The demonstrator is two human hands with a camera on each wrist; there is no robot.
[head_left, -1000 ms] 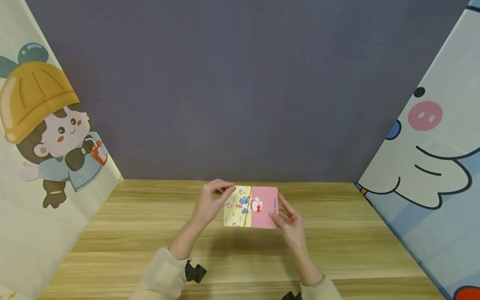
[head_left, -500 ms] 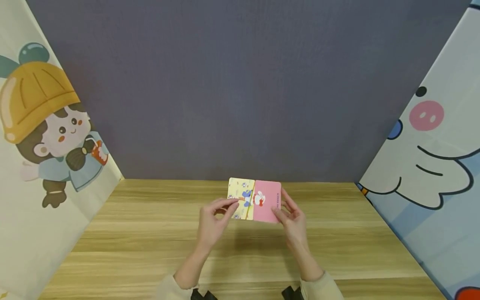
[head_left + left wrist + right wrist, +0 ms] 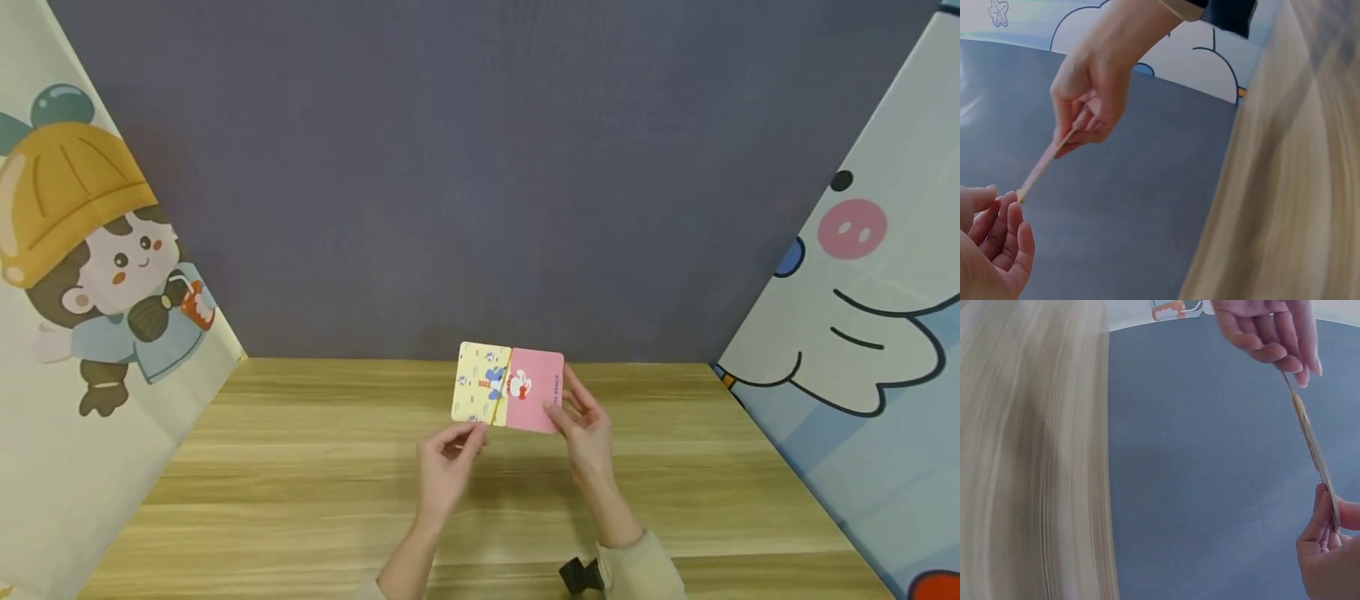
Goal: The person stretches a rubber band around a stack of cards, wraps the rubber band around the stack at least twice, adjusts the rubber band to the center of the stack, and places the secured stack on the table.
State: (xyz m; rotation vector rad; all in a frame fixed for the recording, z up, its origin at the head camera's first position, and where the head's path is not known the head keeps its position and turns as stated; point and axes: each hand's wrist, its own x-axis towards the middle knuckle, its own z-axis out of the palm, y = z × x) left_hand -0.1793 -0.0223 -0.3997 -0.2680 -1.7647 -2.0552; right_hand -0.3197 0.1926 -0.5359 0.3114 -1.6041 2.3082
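A small notebook (image 3: 536,387) with rounded corners is held up off the table, one half pink with a white rabbit, the other yellow with blue figures. A thin yellowish band or line runs where the halves meet. My right hand (image 3: 588,433) pinches the pink end between thumb and fingers. My left hand (image 3: 446,471) is at the lower edge of the yellow half, its fingertips touching or very near it. Seen edge-on in the right wrist view, the notebook (image 3: 1315,447) rises toward my left hand (image 3: 1272,331), whose fingers are loosely bent.
The wood-grain table (image 3: 300,483) lies under both hands. A dark grey panel (image 3: 480,183) stands behind it. Cartoon-printed walls flank it: a figure in a yellow hat (image 3: 82,192) on the left and a white character (image 3: 885,333) on the right.
My left hand has moved from the yellow half's top left corner, down across it, to its lower edge. The notebook has risen slightly, away from me, in my right hand's grip.
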